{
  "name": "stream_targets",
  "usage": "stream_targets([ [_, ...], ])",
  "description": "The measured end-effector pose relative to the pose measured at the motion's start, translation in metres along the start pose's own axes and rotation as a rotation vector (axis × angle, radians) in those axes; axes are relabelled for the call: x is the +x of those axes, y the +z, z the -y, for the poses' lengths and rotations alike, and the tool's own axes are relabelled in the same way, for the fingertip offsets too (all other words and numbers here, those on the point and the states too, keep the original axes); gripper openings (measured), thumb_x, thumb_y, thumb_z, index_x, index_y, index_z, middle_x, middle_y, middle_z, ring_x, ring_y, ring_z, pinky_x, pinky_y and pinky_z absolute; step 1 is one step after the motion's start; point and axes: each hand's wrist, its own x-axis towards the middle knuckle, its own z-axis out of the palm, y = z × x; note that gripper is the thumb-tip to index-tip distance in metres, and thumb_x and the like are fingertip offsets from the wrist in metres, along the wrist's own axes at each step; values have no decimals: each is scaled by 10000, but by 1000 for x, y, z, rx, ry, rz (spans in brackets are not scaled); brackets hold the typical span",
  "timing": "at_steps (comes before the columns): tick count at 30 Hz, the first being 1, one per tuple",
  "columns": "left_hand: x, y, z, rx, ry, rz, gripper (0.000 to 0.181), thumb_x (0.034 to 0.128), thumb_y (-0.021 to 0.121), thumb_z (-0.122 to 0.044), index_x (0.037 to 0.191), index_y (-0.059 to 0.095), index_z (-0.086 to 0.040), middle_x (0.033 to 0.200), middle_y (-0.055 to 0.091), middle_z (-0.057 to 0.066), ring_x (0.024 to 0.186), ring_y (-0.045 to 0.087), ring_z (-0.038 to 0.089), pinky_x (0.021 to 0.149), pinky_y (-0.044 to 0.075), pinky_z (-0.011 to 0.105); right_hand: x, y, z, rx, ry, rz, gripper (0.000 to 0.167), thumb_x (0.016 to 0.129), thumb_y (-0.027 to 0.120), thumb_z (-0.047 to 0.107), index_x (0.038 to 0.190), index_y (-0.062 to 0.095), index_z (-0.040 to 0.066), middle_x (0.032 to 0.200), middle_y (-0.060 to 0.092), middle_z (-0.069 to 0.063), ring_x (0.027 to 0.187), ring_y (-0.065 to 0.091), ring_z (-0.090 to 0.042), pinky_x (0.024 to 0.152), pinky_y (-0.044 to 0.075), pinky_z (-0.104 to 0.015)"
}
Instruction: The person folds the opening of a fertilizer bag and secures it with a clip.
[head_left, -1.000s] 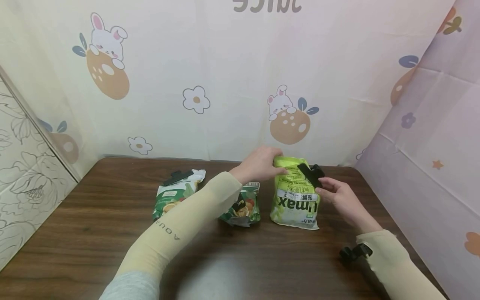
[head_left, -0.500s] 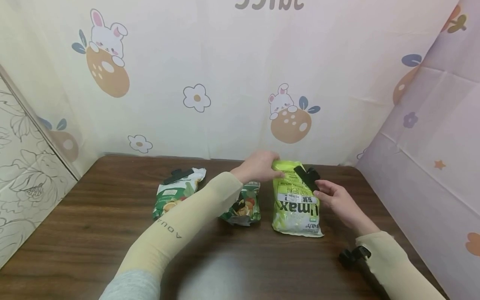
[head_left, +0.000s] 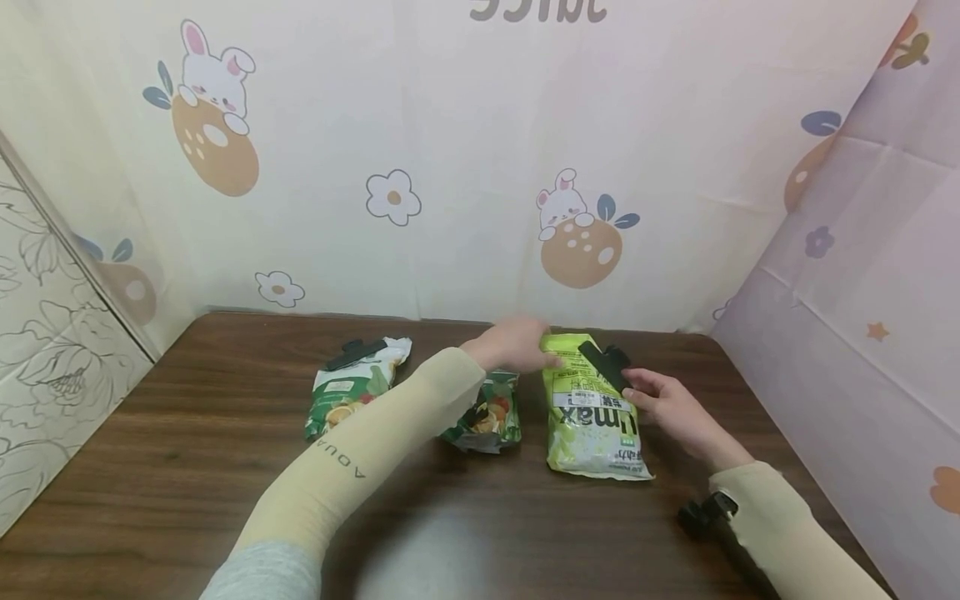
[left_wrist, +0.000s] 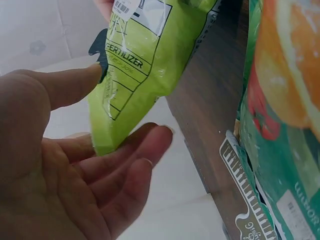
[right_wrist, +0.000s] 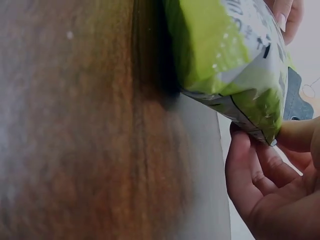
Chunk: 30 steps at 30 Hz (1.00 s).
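Note:
A lime-green and white fertilizer bag [head_left: 596,417] lies at the right of the table in the head view, its lettering upside down. A black clip [head_left: 603,365] sits slanted across its upper right corner. My left hand [head_left: 517,343] holds the upper left corner; in the left wrist view, the thumb is in front and the fingers [left_wrist: 132,180] curl behind that corner. My right hand [head_left: 671,408] grips the right edge by the clip. In the right wrist view, the bag's corner [right_wrist: 267,112] is between thumb and fingers.
Two green-and-white bags with fruit pictures lie left of it: one bag [head_left: 352,383] with a black clip [head_left: 356,353], and one bag [head_left: 491,412] partly behind my left arm. All rest on a brown wooden table [head_left: 465,533]. A printed curtain [head_left: 465,167] stands behind.
The fertilizer bag's top has come down and its bottom edge has slid toward me, so it lies flatter. Both hands have moved down with it.

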Motion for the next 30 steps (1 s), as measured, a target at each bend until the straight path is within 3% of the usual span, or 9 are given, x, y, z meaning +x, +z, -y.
stream_targets([
  [5,0,2,1,-11,-13,31,586,952,634,-480,1347,543,-58,1247,618,80,1105,594,228,901,500,387,2,0,0,-16,17,20,534,1042,544,206,1476,372,-55,1348,462,-281,1123,549,-328,845,556,-401],
  [10,0,3,3,-41,-18,56,659,958,630,-465,1424,471,-28,1345,576,117,1205,563,263,974,471,402,6,0,-3,-16,18,47,493,1060,493,170,1474,363,-66,1319,495,-280,1096,578,-308,848,556,-419],
  [15,0,4,3,-31,-36,72,731,965,605,-492,1497,395,-37,1456,504,119,1309,498,277,1043,424,412,7,1,-5,-32,29,57,475,1069,459,149,1481,355,-65,1404,445,-309,1152,562,-337,858,553,-425],
  [22,-4,1,5,-49,-46,87,719,965,589,-513,1506,406,-77,1489,480,80,1349,460,255,1066,400,409,6,2,-5,-121,52,59,449,1067,449,123,1466,382,-74,1435,415,-330,1166,563,-362,843,557,-429],
  [25,-7,-4,6,-41,-32,96,678,974,574,-512,1483,443,-84,1462,506,70,1325,483,249,1046,418,411,4,1,-5,-173,48,41,420,1057,462,106,1439,427,-67,1345,497,-306,1039,605,-326,799,565,-421],
  [30,-12,-9,10,-20,0,93,574,983,559,-511,1381,557,-98,1315,609,41,1197,570,207,962,470,382,2,-1,-7,-286,18,-8,334,1030,493,52,1337,528,-76,1024,629,-169,798,606,-228,678,537,-362],
])
